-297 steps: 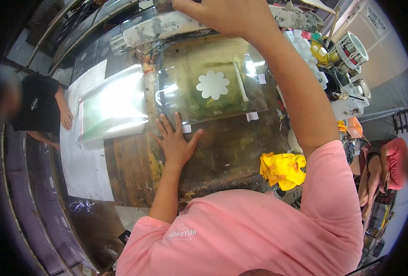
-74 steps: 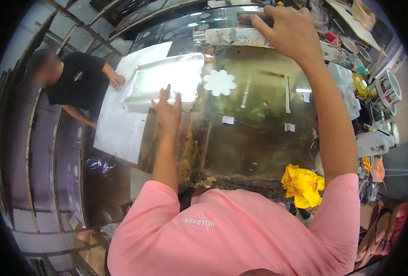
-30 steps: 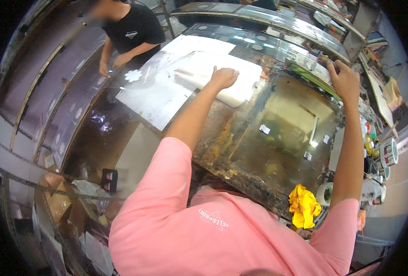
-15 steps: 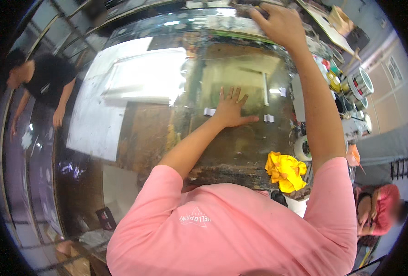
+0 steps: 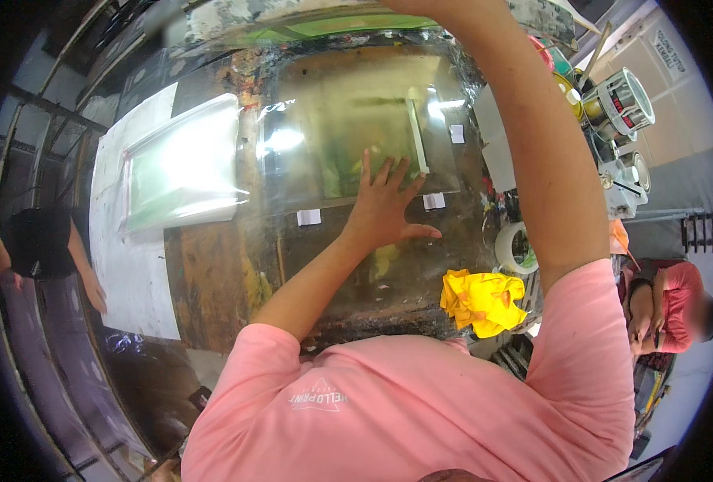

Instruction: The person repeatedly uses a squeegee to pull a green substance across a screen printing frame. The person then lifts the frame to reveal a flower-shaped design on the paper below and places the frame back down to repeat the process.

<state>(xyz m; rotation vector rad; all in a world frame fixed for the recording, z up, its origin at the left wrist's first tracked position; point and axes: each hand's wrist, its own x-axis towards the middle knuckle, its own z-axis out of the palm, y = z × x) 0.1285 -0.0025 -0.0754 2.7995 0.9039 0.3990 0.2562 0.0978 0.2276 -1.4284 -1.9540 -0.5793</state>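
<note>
My left hand (image 5: 384, 207) lies with fingers spread on a clear, glossy sheet (image 5: 304, 181) over a greenish-yellow rectangular area of the dark work table (image 5: 212, 281). Close to its fingertips is a narrow white strip (image 5: 417, 132). Small white tabs sit around the sheet: one tab (image 5: 309, 217) left of the hand, another tab (image 5: 434, 201) to its right, a third tab (image 5: 457, 134) farther off. My right arm stretches to the far side; only the wrist end of my right hand (image 5: 414, 6) shows at the top edge, its fingers out of sight.
Left on the table, a stack of clear sheets (image 5: 181, 165) rests on white paper (image 5: 123, 277). A crumpled yellow cloth (image 5: 483, 301) and tape roll (image 5: 517, 247) are near right. Cans (image 5: 618, 100) stand farther right. One person (image 5: 39, 243) is at left, another (image 5: 680, 301) at right.
The view has shifted, so the sheet and table appear lower and farther left. My right hand has slid mostly out past the top edge. My left hand stays spread on the sheet.
</note>
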